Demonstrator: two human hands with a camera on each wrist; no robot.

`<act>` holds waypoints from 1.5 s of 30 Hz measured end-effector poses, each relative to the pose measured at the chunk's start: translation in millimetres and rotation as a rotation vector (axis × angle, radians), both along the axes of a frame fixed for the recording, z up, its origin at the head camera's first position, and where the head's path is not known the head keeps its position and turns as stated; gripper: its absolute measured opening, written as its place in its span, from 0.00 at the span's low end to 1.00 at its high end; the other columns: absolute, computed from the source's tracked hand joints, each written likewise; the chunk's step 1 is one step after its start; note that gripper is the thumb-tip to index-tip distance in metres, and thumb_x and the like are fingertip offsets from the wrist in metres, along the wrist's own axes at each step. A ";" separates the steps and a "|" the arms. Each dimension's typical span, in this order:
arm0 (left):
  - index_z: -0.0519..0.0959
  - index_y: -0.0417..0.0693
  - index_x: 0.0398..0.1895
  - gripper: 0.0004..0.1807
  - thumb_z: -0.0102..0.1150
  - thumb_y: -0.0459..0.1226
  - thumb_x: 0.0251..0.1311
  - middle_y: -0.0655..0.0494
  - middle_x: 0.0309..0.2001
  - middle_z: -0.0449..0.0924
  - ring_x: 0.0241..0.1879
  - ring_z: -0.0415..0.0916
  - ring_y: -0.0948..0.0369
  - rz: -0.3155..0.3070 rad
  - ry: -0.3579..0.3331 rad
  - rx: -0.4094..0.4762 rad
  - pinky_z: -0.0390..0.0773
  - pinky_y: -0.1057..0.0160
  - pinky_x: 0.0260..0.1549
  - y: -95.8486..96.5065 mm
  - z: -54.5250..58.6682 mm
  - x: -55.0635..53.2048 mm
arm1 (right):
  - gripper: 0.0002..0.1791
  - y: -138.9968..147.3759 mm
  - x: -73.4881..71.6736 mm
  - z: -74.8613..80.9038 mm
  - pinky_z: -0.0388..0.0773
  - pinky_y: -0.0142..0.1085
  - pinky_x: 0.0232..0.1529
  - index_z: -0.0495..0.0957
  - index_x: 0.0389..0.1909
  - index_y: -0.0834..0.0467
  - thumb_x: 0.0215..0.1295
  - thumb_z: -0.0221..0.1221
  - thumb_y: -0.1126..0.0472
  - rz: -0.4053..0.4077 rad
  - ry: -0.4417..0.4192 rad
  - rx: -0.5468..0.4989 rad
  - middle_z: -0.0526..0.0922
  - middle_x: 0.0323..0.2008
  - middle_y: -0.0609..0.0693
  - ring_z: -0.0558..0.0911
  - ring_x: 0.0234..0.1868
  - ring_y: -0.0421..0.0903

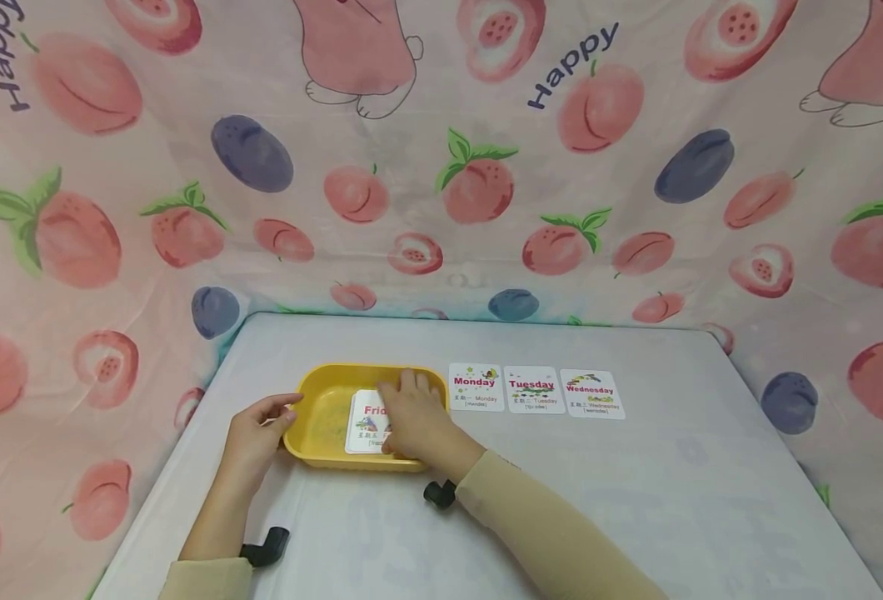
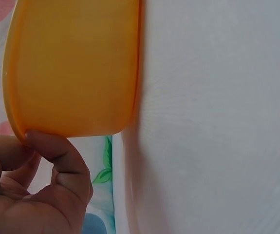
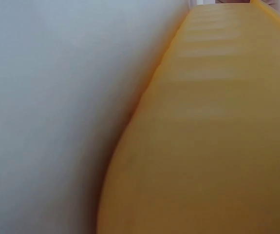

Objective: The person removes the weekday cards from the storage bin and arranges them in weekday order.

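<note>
A yellow plastic tray (image 1: 320, 417) rests on the white table. At its left end my left hand (image 1: 256, 429) pinches the rim between thumb and finger; the left wrist view shows this hand (image 2: 52, 180) at the corner of the tray (image 2: 76, 68). My right hand (image 1: 422, 425) reaches into the right half of the tray. There it grips a white Friday card (image 1: 362, 423), fingers toward the top edge and thumb near the bottom one, covering the card's right part. The right wrist view has only the tray's outer wall (image 3: 203, 136) beside the table, the fingers being out of sight.
Right of the tray, a Monday card (image 1: 475, 388), a Tuesday card (image 1: 535, 390) and a Wednesday card (image 1: 592, 394) lie face up in a row. Black wrist mounts (image 1: 265, 547) show at both wrists. Behind the table (image 1: 636, 500) hangs a peach-print cloth (image 1: 471, 250).
</note>
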State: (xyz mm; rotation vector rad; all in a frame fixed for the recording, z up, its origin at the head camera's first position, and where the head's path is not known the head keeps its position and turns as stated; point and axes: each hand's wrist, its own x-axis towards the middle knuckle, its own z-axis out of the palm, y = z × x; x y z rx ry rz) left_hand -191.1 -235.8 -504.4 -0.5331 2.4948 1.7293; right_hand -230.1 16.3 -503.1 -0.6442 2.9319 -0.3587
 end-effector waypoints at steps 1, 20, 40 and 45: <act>0.81 0.44 0.69 0.19 0.57 0.33 0.79 0.47 0.50 0.71 0.44 0.74 0.55 -0.002 0.002 0.000 0.83 0.71 0.34 -0.4 0.1 0.0 | 0.50 0.1 0.1 0.4 0.69 0.42 0.56 0.71 0.71 0.49 0.48 0.85 0.46 0.001 -0.001 -0.002 0.67 0.54 0.50 0.65 0.56 0.50; 0.81 0.46 0.69 0.19 0.56 0.33 0.80 0.47 0.52 0.70 0.44 0.74 0.53 -0.002 -0.002 0.006 0.84 0.72 0.35 0.3 -1.7 0.0 | 0.49 1.7 0.9 0.5 0.69 0.44 0.64 0.70 0.74 0.46 0.52 0.84 0.48 -0.013 0.012 -0.027 0.68 0.61 0.51 0.65 0.61 0.51; 0.82 0.45 0.68 0.19 0.58 0.34 0.79 0.50 0.45 0.72 0.38 0.75 0.57 -0.010 0.013 0.009 0.82 0.69 0.32 -2.2 -3.0 -0.3 | 0.35 3.7 0.8 7.4 0.78 0.34 0.53 0.76 0.70 0.48 0.63 0.70 0.71 -0.066 0.012 -0.203 0.68 0.54 0.50 0.71 0.51 0.46; 0.82 0.45 0.68 0.19 0.58 0.34 0.79 0.51 0.45 0.72 0.38 0.74 0.58 -0.006 0.010 0.012 0.82 0.69 0.31 -2.3 -3.2 -0.9 | 0.36 2.5 -1.8 9.7 0.80 0.33 0.56 0.80 0.67 0.49 0.57 0.74 0.73 -0.085 0.018 -0.237 0.73 0.54 0.48 0.74 0.50 0.44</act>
